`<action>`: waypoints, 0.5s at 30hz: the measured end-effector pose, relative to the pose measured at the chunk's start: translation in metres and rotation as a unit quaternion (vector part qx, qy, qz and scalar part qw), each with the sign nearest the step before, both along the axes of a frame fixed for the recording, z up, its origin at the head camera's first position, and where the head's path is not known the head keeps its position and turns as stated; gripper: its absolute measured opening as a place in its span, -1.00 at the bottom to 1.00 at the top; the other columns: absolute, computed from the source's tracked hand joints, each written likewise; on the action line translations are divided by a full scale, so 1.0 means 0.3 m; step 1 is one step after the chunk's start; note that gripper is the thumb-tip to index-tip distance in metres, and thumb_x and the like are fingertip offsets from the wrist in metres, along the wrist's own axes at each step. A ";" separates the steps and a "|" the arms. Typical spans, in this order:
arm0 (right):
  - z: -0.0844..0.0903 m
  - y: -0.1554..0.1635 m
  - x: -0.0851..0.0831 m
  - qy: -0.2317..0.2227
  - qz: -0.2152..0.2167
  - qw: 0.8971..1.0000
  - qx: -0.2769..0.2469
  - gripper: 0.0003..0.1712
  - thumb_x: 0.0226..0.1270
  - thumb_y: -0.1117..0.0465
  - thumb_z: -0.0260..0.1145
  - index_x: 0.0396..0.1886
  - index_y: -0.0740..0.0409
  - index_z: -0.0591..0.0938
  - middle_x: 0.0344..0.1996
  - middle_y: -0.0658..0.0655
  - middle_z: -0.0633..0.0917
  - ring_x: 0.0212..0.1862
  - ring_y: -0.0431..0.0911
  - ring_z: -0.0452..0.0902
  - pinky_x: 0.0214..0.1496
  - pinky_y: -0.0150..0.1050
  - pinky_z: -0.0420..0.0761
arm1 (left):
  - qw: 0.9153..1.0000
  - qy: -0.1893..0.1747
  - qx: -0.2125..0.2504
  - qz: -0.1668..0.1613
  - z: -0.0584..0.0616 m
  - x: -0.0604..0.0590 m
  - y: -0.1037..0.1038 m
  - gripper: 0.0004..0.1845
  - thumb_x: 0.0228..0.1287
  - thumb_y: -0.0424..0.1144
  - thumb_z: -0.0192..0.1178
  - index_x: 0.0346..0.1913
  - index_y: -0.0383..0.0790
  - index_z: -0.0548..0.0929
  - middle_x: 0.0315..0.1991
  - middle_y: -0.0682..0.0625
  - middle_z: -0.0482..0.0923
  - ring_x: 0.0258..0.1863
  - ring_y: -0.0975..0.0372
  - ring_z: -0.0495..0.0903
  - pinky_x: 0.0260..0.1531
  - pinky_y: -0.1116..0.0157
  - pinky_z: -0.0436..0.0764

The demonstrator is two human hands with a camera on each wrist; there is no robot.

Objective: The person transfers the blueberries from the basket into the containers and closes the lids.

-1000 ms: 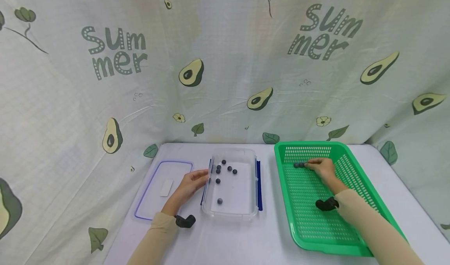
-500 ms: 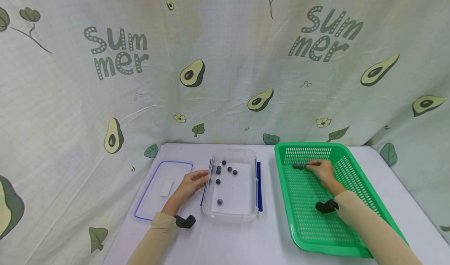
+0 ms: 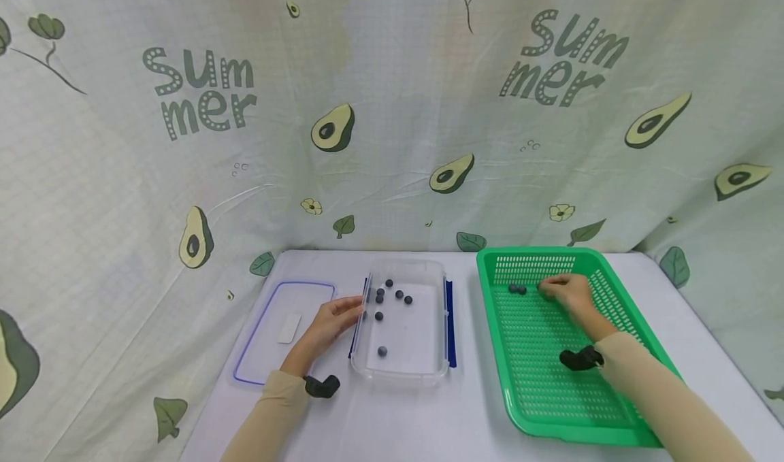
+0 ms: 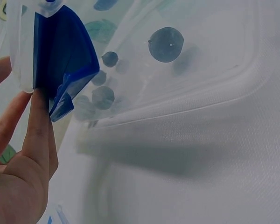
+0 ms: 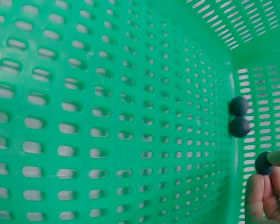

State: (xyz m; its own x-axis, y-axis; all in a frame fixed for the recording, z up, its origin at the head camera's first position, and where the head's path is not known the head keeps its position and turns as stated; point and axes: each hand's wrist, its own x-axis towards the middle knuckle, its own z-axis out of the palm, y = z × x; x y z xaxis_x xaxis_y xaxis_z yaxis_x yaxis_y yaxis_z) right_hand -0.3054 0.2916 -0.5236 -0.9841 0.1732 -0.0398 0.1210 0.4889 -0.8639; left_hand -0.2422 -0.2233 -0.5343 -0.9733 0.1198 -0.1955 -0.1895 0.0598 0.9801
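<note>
My right hand (image 3: 566, 292) pinches one dark ball (image 5: 263, 163) near the far edge of the green basket (image 3: 618, 299).
Two more balls (image 3: 517, 288) lie together just beside it. My left hand (image 3: 333, 320), fingers straight, rests against the clear container (image 3: 436, 373)'s left wall at mid-table.

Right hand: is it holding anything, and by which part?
Yes. The right hand pinches one dark ball between its fingertips, above the green basket.

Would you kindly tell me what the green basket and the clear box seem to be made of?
The green basket looks like glossy moulded plastic, with even rows of slots. The clear box looks like transparent hard plastic: the dark balls show through, and it has blue clips.
</note>
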 end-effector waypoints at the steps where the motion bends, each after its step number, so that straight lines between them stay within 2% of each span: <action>1: 0.007 -0.001 -0.001 0.001 0.000 1.000 -0.003 -0.68 0.35 0.26 0.36 -0.08 0.49 0.67 -0.41 0.04 0.73 -0.42 -0.18 0.64 -0.30 -0.23 0.73 | 1.000 0.001 0.000 0.000 -0.001 0.000 -0.001 -0.50 0.33 -0.23 0.34 0.27 -0.34 0.55 0.21 -0.18 0.54 0.14 0.16 0.58 0.19 0.31 0.55; 8: 0.069 -0.025 -0.001 0.011 0.015 0.999 -0.030 -0.64 0.35 0.26 0.36 -0.04 0.51 0.64 -0.46 -0.10 0.70 -0.37 -0.10 0.70 -0.16 -0.16 0.75 | 1.000 0.005 0.000 -0.003 0.001 0.002 -0.003 -0.48 0.34 -0.20 0.33 0.28 -0.37 0.53 0.23 -0.23 0.51 0.14 0.15 0.57 0.19 0.31 0.55; 11: 0.099 -0.038 0.002 0.017 0.030 0.998 -0.049 -0.62 0.38 0.27 0.34 0.00 0.54 0.61 -0.43 -0.11 0.69 -0.35 -0.18 0.69 -0.06 -0.07 0.74 | 1.000 0.004 0.003 -0.007 -0.001 0.001 -0.003 -0.48 0.35 -0.22 0.32 0.29 -0.37 0.52 0.25 -0.23 0.50 0.16 0.14 0.56 0.20 0.31 0.54; 15: 0.145 -0.061 0.004 0.022 0.046 0.997 -0.059 -0.59 0.40 0.24 0.35 0.03 0.54 0.59 -0.35 -0.06 0.69 -0.35 -0.28 0.66 -0.05 -0.09 0.74 | 1.000 0.003 0.006 -0.005 -0.001 -0.001 -0.003 -0.50 0.34 -0.23 0.33 0.28 -0.35 0.54 0.23 -0.20 0.52 0.16 0.14 0.56 0.20 0.31 0.54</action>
State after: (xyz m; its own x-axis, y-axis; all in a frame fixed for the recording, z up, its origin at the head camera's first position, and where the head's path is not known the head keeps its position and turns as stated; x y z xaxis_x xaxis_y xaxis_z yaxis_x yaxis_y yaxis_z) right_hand -0.3041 0.2734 -0.4800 -0.9968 0.0790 -0.0118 0.0419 0.3915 -0.9192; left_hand -0.2426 -0.2243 -0.5345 -0.9731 0.1323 -0.1884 -0.1833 0.0500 0.9818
